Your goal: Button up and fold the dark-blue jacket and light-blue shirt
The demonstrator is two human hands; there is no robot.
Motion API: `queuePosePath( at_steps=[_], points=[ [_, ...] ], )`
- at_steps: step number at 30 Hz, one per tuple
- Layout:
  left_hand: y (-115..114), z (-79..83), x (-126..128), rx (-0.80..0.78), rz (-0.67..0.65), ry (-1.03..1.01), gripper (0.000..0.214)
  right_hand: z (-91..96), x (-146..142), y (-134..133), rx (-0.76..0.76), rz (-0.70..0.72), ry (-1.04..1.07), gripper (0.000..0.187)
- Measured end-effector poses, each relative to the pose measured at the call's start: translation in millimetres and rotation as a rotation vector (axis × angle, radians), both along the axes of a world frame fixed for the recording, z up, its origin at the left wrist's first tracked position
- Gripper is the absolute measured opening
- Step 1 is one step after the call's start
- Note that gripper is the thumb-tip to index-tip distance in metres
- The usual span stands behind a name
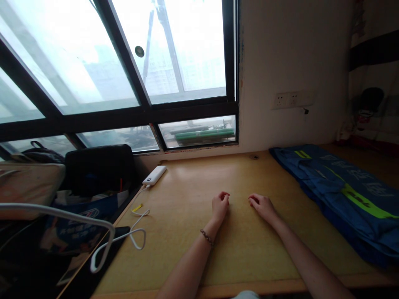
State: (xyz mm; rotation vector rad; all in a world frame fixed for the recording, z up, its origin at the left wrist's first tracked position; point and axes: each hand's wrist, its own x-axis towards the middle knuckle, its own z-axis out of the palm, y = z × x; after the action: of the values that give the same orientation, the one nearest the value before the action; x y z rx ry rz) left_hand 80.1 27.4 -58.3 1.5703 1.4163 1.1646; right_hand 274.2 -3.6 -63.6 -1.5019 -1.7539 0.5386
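My left hand (220, 206) rests on the wooden table (183, 232), its fingers curled loosely inward; a beaded bracelet (206, 237) circles that wrist. Facing it a short way to the right, my right hand (262, 206) also lies with curled fingers, thumb against the index finger. Bare tabletop shows between the two hands, and nothing can be seen in either one. Right of my right hand lies a folded blue garment (330, 178) with bright yellow-green strips and pale lettering.
A white power bank (154, 175) with a white cable (137, 232) sits at the table's left edge; the cable loops off that side. Bags (87, 224) and a dark chair back (99, 168) stand to the left. Behind are a window (187, 50) and wall sockets (293, 99).
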Motion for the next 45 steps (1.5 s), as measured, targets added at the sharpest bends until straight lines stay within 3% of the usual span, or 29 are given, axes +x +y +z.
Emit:
queuePosePath(
  at_steps=[27, 40, 42, 45],
  points=[
    [-1, 2.0, 1, -0.010, 0.006, 0.001, 0.024, 4.3, -1, -1, -0.047, -0.014, -0.009, 0.025],
    [2, -0.3, -1, -0.012, 0.009, -0.010, 0.024, 1.9, 2, 0, 0.021, 0.028, -0.086, 0.024],
    [3, 0.1, -2, -0.013, 0.015, -0.013, 0.023, 4.9, 19, 7, 0.082, -0.042, -0.132, 0.025],
    [3, 0.4, -3, -0.003, 0.017, -0.020, 0.023, 13.2, 68, 21, 0.228, -0.334, -0.295, 0.031]
  ],
)
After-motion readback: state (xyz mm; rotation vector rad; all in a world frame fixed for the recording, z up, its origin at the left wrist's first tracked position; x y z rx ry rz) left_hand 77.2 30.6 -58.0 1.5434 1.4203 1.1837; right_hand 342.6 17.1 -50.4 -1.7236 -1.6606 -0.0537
